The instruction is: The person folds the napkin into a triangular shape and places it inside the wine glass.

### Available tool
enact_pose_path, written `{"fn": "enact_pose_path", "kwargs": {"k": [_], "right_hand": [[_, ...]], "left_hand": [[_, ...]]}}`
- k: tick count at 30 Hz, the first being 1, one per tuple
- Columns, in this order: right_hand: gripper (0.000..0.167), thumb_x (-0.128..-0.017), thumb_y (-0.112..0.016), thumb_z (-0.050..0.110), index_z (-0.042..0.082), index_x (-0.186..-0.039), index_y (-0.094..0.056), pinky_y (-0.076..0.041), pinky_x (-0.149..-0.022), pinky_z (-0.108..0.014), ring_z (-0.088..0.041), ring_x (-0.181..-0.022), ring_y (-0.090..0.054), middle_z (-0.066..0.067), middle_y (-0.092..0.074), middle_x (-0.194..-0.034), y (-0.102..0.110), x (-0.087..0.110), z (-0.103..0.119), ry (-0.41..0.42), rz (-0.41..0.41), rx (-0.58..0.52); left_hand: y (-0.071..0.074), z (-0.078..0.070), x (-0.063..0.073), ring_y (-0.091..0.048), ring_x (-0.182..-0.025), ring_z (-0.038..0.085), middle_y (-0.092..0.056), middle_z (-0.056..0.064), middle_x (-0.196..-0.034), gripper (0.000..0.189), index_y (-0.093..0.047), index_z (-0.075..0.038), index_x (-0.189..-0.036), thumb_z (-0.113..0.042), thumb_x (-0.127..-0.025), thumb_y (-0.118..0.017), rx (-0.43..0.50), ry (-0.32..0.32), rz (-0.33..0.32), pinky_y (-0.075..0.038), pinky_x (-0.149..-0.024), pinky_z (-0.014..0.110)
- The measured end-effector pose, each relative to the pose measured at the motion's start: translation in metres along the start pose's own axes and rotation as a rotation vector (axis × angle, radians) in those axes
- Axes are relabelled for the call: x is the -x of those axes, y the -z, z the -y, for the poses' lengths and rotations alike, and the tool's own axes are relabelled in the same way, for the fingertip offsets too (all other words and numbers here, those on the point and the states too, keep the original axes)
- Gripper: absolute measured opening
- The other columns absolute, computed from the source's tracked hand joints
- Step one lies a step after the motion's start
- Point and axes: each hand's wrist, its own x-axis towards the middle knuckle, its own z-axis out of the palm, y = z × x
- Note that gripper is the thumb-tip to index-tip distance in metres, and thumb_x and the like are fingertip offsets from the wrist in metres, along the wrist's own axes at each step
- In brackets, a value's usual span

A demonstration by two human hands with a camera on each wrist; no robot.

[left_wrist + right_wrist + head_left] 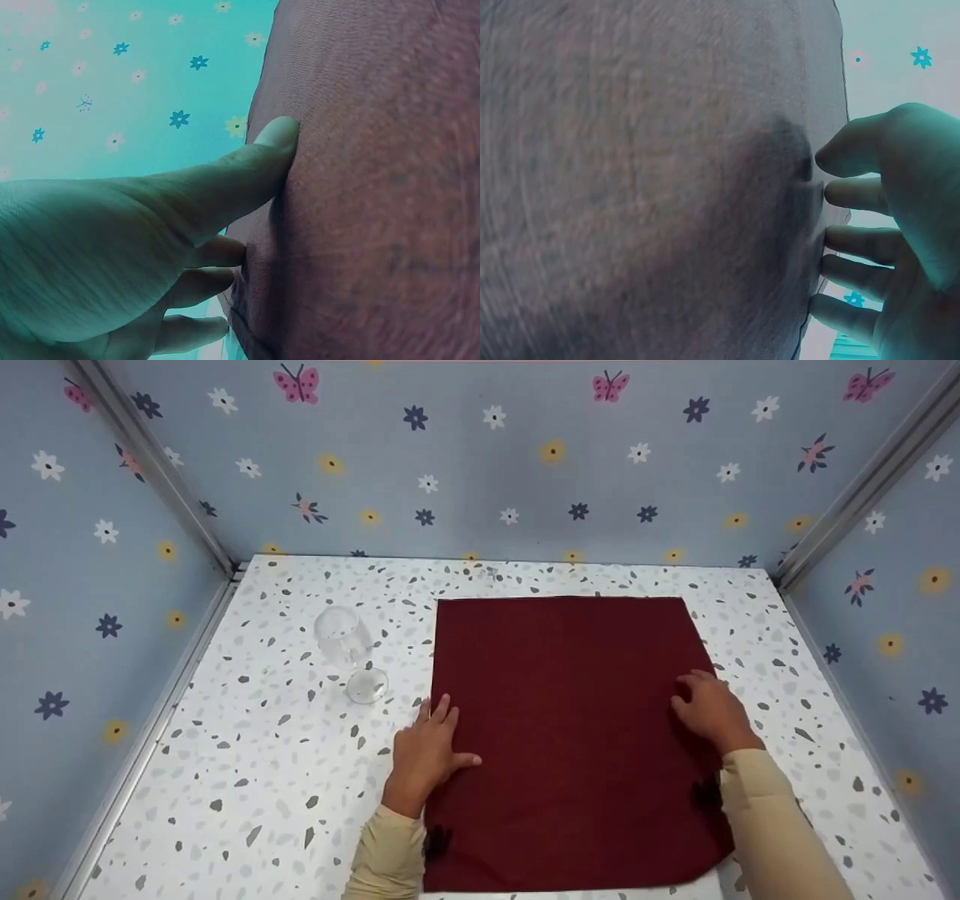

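A dark red cloth (pixel 570 690) lies spread over the speckled table, roughly square, with its lower right corner cut off at a slant. My left hand (pixel 427 750) rests along the cloth's left edge with fingers extended and the thumb pointing inward over the fabric. In the left wrist view, the thumb (pixel 277 135) touches the cloth's surface. At the right edge is my right hand (pixel 709 705), its fingers loosely bent. The right wrist view shows its fingertips (pixel 836 193) spread against the cloth near the edge, with nothing gripped between them.
A clear stemmed glass (pixel 341 637) stands upright to the left of the cloth, beyond my left hand. Blue floral panels (pixel 495 465) close off the back and both sides. The white speckled tabletop (pixel 247 750) shows around the cloth.
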Motion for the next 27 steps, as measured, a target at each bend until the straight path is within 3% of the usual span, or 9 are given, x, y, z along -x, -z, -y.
{"fn": "enact_pose_path", "kwargs": {"k": [7,10,15,22,27], "right_hand": [[0.044,-0.096,-0.062,0.017,-0.01,-0.13,-0.058,-0.036,-0.103,-0.065,-0.056,-0.128,-0.042,-0.036,-0.042,-0.143,-0.0036,0.0067,-0.0027,0.022,-0.049,0.007],[0.044,-0.095,-0.062,0.017,-0.01,-0.129,-0.059,-0.037,-0.102,-0.065,-0.056,-0.127,-0.043,-0.036,-0.044,-0.142,-0.0045,0.008,-0.0028,0.033,-0.068,0.016],[0.042,-0.095,-0.062,0.017,-0.01,-0.126,-0.061,-0.039,-0.099,-0.066,-0.055,-0.124,-0.045,-0.036,-0.048,-0.137,-0.0032,0.0062,-0.0009,0.038,-0.078,0.034],[0.035,-0.094,-0.06,0.017,-0.008,-0.117,-0.066,-0.045,-0.084,-0.065,-0.053,-0.105,-0.055,-0.032,-0.057,-0.117,0.0006,0.0042,0.0009,0.039,-0.101,0.072],[0.035,-0.094,-0.058,0.019,-0.006,-0.117,-0.065,-0.044,-0.079,-0.067,-0.052,-0.1,-0.056,-0.031,-0.058,-0.113,0.0046,0.0004,-0.0004,0.01,-0.098,0.095]], "left_hand": [[-0.0017,0.0015,0.0033,-0.038,-0.142,0.036,-0.044,0.01,-0.154,0.085,-0.057,-0.005,-0.141,-0.056,-0.078,-0.079,-0.042,-0.081,-0.041,-0.053,-0.072,0.05],[-0.0035,0.0013,0.0061,-0.036,-0.143,0.035,-0.043,0.008,-0.155,0.081,-0.058,-0.005,-0.141,-0.054,-0.08,-0.078,-0.047,-0.105,-0.059,-0.053,-0.076,0.052],[-0.0041,0.0012,0.0078,-0.035,-0.144,0.034,-0.041,0.009,-0.156,0.078,-0.056,-0.003,-0.141,-0.052,-0.084,-0.075,-0.027,-0.099,-0.045,-0.046,-0.093,0.064],[-0.0032,0.0033,0.0074,-0.043,-0.139,0.032,-0.049,0.009,-0.15,0.077,-0.06,-0.005,-0.139,-0.05,-0.08,-0.08,-0.024,-0.098,-0.041,-0.05,-0.089,0.058],[-0.0021,0.0021,0.0066,-0.04,-0.141,0.034,-0.047,0.01,-0.151,0.076,-0.059,-0.006,-0.14,-0.048,-0.08,-0.081,-0.005,-0.098,-0.01,-0.047,-0.092,0.061]]}}
